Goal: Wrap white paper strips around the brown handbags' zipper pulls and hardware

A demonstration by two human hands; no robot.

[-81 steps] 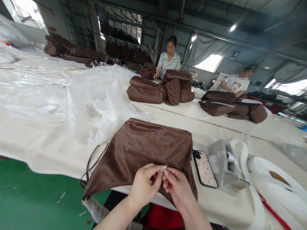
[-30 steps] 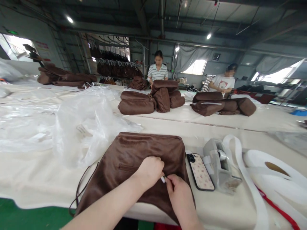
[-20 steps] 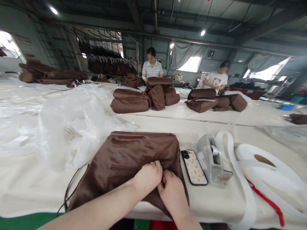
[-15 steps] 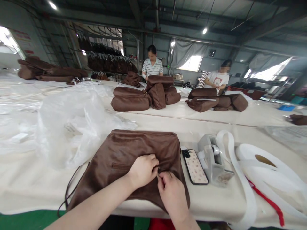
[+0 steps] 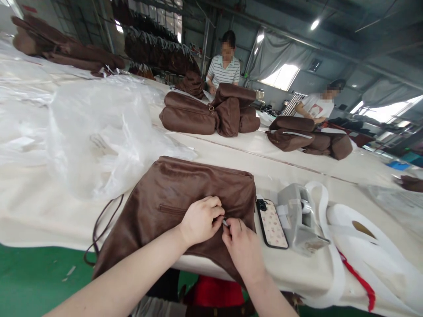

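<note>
A brown leather bag (image 5: 201,180) lies flat before me at the table's front edge, its thin strap (image 5: 103,220) looped out on the left. A zip pocket (image 5: 172,209) crosses its front and runs in under my left hand. My left hand (image 5: 203,220) is closed in a pinch near the pocket's right end; what its fingertips grip is hidden. Close against it, my right hand (image 5: 243,244) is closed too, thumb and forefinger pinching a small pale piece (image 5: 225,222). The fingertips of both hands almost meet at that piece.
Right of the bag lie a phone (image 5: 272,224), a tape dispenser (image 5: 299,215), a roll of white band (image 5: 350,224) and a red strip (image 5: 358,275). Clear plastic bags (image 5: 95,136) heap at left. More brown bags (image 5: 190,114) stand farther back, where two people (image 5: 224,68) work.
My view has tilted and dipped, so the table slants down to the right. Both hands stay pinched together at the same spot on the bag, and the pale piece shows more clearly.
</note>
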